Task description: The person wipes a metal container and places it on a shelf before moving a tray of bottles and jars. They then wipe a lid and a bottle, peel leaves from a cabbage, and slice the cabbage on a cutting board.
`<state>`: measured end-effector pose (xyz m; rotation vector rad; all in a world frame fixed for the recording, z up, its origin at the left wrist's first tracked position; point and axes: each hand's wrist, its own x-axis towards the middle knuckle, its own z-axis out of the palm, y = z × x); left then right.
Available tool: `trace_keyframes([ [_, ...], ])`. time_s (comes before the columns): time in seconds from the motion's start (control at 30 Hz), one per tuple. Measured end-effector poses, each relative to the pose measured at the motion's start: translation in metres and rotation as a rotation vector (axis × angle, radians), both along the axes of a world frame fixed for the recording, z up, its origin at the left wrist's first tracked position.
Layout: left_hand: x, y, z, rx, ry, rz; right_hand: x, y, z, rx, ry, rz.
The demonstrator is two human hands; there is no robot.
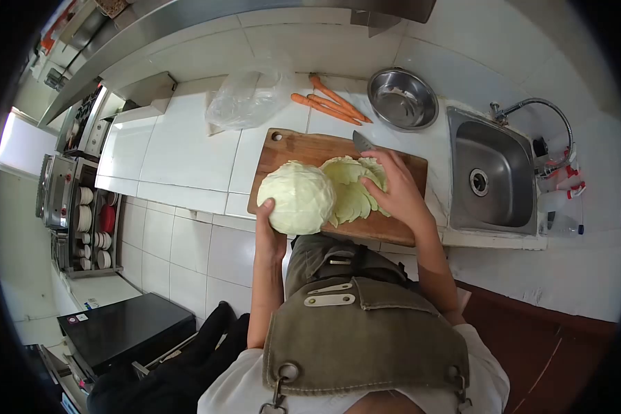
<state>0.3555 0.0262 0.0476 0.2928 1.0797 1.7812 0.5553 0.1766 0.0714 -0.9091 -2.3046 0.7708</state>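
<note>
A pale green cabbage head (297,198) rests at the left of a wooden cutting board (300,141). My left hand (268,224) holds its lower left side, the thumb on the surface and the other fingers hidden beneath. Loose cabbage leaves (352,193) lie just right of the head. My right hand (393,183) is over the right edge of these leaves, thumb and fingers apart. Beyond its fingertips, a knife blade (362,142) shows at the board's far edge; the handle is hidden.
Several carrots (331,103) and a clear plastic bag (248,103) lie behind the board. A metal bowl (403,99) stands at the back right, beside a sink (493,176) with a hose faucet (541,103). Stacked dishes (84,219) are on a rack at far left.
</note>
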Motion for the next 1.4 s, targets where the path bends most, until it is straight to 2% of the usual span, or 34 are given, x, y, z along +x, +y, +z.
trace_keyframes([
  [0.07,0.001,0.0,0.002,-0.015,0.081,-0.068,0.002,-0.012,0.023,-0.289,0.097,0.1],
  [0.17,0.007,0.005,-0.004,0.009,0.158,-0.08,-0.002,-0.035,0.04,-0.408,0.168,0.174],
  [0.23,0.011,0.007,-0.005,0.0,0.154,-0.071,-0.007,-0.046,0.039,-0.353,0.21,0.206],
  [0.3,0.017,0.01,0.003,0.128,0.247,-0.106,-0.01,-0.051,0.035,-0.294,0.252,0.241],
  [0.37,0.015,0.01,0.008,0.164,0.269,-0.141,-0.012,-0.051,0.03,-0.318,0.269,0.26],
  [0.43,0.013,0.009,0.009,0.291,0.427,-0.211,-0.008,-0.047,0.031,-0.396,0.282,0.28],
  [0.5,0.01,0.012,0.008,0.37,0.438,-0.236,-0.006,-0.044,0.028,-0.197,0.308,0.328],
  [0.57,0.01,0.014,0.019,0.515,0.535,-0.28,-0.003,-0.042,0.033,-0.168,0.312,0.329],
  [0.63,0.009,0.014,0.023,0.491,0.501,-0.288,-0.002,-0.041,0.039,-0.135,0.317,0.328],
  [0.73,0.007,0.017,0.021,0.496,0.629,-0.265,-0.002,-0.037,0.046,-0.158,0.33,0.364],
  [0.8,0.011,0.016,0.019,0.502,0.754,-0.183,-0.002,-0.036,0.049,-0.353,0.449,0.396],
  [0.83,0.014,0.016,0.019,0.503,0.753,-0.187,-0.003,-0.034,0.046,-0.352,0.449,0.392],
  [0.9,0.018,0.014,0.02,0.447,0.914,-0.105,-0.007,-0.03,0.037,-0.277,0.513,0.327],
  [1.0,0.016,0.016,0.014,0.414,0.924,-0.044,-0.014,-0.034,0.036,-0.394,0.589,0.217],
  [1.2,0.013,0.019,0.015,0.288,1.003,0.042,-0.026,-0.03,0.026,-0.317,0.582,0.076],
  [1.4,0.011,0.019,0.014,0.221,0.933,0.047,-0.024,-0.03,0.034,-0.385,0.518,0.107],
])
